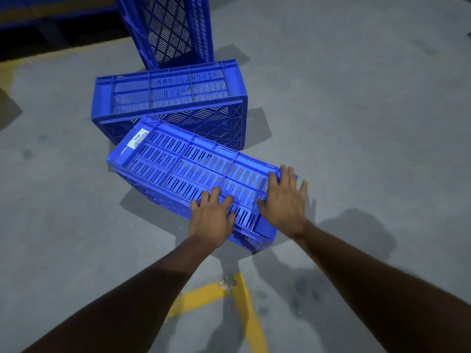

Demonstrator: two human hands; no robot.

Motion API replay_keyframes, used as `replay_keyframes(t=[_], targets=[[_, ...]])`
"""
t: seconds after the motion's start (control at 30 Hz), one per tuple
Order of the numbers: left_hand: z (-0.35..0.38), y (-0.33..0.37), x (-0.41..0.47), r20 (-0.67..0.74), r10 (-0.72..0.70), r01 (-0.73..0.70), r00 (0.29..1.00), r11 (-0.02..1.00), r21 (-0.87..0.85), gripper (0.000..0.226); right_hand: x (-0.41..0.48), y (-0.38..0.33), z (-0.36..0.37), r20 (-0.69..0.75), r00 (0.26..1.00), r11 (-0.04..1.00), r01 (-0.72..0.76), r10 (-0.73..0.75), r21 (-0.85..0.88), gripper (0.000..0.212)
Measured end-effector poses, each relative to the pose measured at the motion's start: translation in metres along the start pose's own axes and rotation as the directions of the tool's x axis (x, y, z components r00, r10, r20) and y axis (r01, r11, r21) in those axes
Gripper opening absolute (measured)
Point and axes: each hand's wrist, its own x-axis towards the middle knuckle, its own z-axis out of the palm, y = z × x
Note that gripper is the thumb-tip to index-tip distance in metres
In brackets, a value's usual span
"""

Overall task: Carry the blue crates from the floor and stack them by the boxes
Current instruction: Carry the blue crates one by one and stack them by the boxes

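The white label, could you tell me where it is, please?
In the head view, the label sits on the nearest crate's far left corner, beside the middle crate.

A grey concrete floor (356,110) was seen across nearly the whole frame, mottled with darker stains. Yellow painted lines (244,309) were marked at the bottom centre, meeting at a corner, and a fainter yellow stripe (51,56) ran along the upper left. Beyond it, a dark recess (30,39) was left in shadow. Dim light was cast, with soft shadows laid on the concrete

Upright crate (170,29) cropped at top
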Motion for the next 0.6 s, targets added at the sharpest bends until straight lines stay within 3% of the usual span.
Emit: replay_keyframes(t=[0.17,0.3,0.43,0.5,0.57,0.6], targets=[[0.004,0.005,-0.001,0.016,-0.051,0.051,0.999,0.998,-0.022,0.040,0.052,0.023,0.007,0.242,0.960,0.990,0.143,-0.141,0.011,0.103],[0.001,0.004,-0.012,0.000,-0.067,0.067,0.998,0.997,-0.043,0.044,0.046,0.025,0.000,0.300,0.952,0.991,0.016,-0.055,0.132,0.113],[0.011,0.012,-0.042,-0.084,-0.071,0.057,0.994,0.987,-0.150,0.054,0.017,0.041,0.006,0.511,0.859,0.916,-0.199,-0.008,0.349,0.098],[0.013,0.014,-0.054,-0.069,-0.077,0.062,0.995,0.978,-0.200,0.059,-0.005,0.050,0.012,0.621,0.783,0.792,-0.362,-0.027,0.491,0.079],[0.009,0.014,-0.061,-0.011,-0.085,0.081,0.996,0.972,-0.222,0.062,-0.037,0.046,0.018,0.710,0.700,0.562,-0.556,-0.081,0.612,0.051],[0.005,0.013,-0.063,0.031,-0.089,0.094,0.996,0.968,-0.233,0.063,-0.054,0.040,0.020,0.712,0.697,0.459,-0.606,-0.086,0.650,0.043]])
